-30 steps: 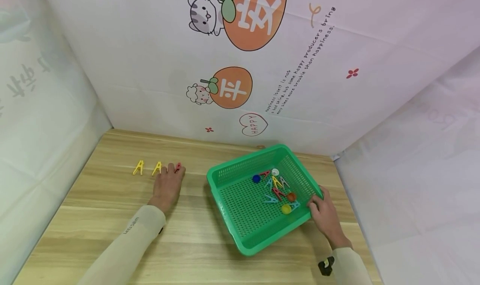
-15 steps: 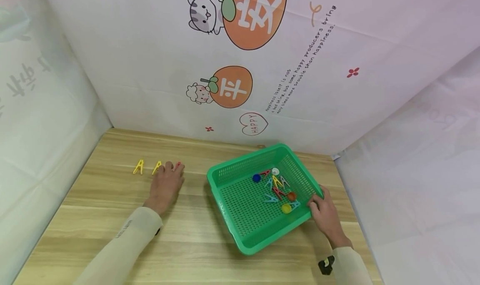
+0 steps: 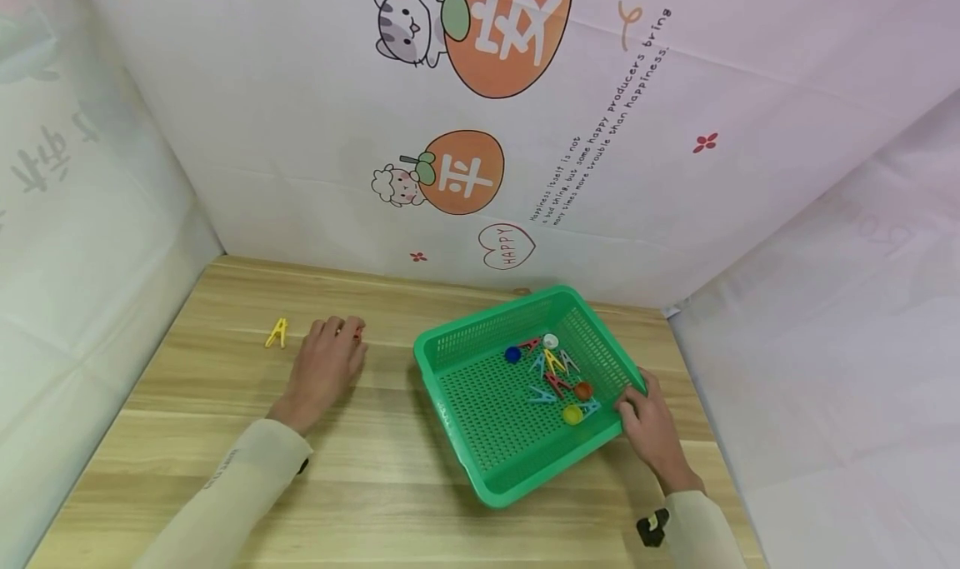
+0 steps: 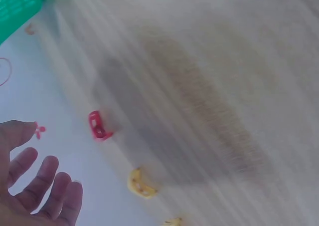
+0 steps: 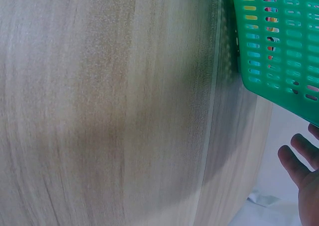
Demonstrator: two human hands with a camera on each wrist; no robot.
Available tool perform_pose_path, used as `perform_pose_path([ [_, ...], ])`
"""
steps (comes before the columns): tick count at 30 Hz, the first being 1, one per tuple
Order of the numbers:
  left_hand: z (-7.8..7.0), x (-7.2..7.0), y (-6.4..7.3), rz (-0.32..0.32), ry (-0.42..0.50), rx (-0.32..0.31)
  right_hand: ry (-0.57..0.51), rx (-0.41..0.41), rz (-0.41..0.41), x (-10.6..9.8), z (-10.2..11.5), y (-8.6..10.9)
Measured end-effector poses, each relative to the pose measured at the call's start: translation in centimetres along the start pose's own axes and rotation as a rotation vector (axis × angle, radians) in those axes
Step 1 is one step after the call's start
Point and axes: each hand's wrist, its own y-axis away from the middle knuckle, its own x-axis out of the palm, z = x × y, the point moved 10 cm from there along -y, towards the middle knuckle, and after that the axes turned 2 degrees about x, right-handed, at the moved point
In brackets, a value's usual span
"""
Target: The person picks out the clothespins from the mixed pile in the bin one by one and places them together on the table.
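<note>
The left hand (image 3: 322, 367) is hovering over the pale wood-grain table (image 3: 375, 477), fingers parted and holding nothing, near a red plastic clip (image 4: 97, 128) and a yellow plastic clip (image 4: 134, 185) lying there. The right hand (image 3: 655, 431) is gripping the rim of a green perforated plastic basket (image 3: 480, 419), where coloured clips (image 3: 553, 363) and small round caps (image 3: 573, 414) are lying.

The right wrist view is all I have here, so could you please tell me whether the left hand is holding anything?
Observer: No, the left hand holds nothing that I can see.
Operator: Thank you; what lies near it on the table?
Observer: A red clothespin, with a yellow clothespin beside it but apart.
Operator: And where is the thumb of the right hand?
Observer: In the head view, it lies over the rim of the green basket, at a corner.
</note>
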Motion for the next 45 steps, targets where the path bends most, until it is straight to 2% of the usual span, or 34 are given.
perform_pose_path([
  [2,-0.5,-0.6,-0.1,-0.032,0.006,0.028,-0.001,0.001,0.003,0.0,-0.1,0.0],
  [5,-1.0,-1.1,-0.3,-0.035,0.04,0.029,-0.003,0.005,0.008,0.1,-0.1,0.1],
  [10,-2.0,-1.5,-0.9,0.026,0.108,-0.024,-0.003,0.008,0.013,0.2,-0.2,0.1],
  [15,-3.7,-2.0,-1.6,0.061,0.14,-0.036,0.001,0.009,0.014,0.3,-0.2,0.2],
  [21,-6.5,-2.4,-2.3,0.077,0.186,0.011,-0.009,0.011,0.02,0.2,-0.1,0.3],
  [26,-9.0,-2.6,-2.8,0.043,0.174,0.081,-0.012,0.008,0.021,0.2,0.0,0.3],
  [31,-10.6,-2.1,-3.4,0.039,0.163,0.108,-0.013,0.012,0.023,0.1,0.0,0.4],
  [37,-12.1,-1.2,-4.3,0.091,0.182,0.122,-0.009,0.015,0.02,0.1,0.0,0.3],
  [45,-14.4,-0.3,-5.7,0.135,0.131,0.183,-0.004,0.007,0.017,0.1,0.0,0.0],
])
